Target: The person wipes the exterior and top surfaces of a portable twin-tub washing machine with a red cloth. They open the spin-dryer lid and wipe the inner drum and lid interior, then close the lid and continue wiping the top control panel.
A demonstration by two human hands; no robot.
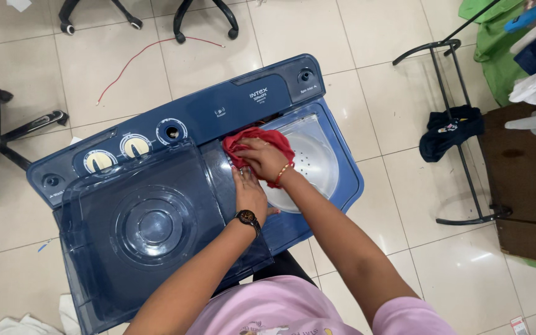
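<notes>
One blue twin-tub washing machine (181,186) stands on the tiled floor (355,49) and fills the middle of the view. Its large translucent lid (144,229) lies closed over the wash tub on the left; the smaller spin compartment on the right is open, with one white perforated inner cover (308,164) showing. The control panel carries two cream dials (118,154) and one dark knob (172,131).

To the right stands one black drying rack (460,130) with one dark garment (451,129) hung on it. Office chair bases (150,15) show at the top and left edges; I count two at the top. One red wire (138,59) lies on the floor.

One red cloth (257,139) sits bunched at the mouth of the spin compartment. The right hand (265,160) rests on top of it, fingers curled and pressed into the fabric. The left hand (249,191), with one black watch (247,217) at the wrist, lies just below, flat against the compartment edge; its fingertips are hidden under the right hand, so I cannot tell their spread.

Risks, as judged: a fold of cloth left over the rim could be caught under the inner cover; the loose wire is a trip hazard.
</notes>
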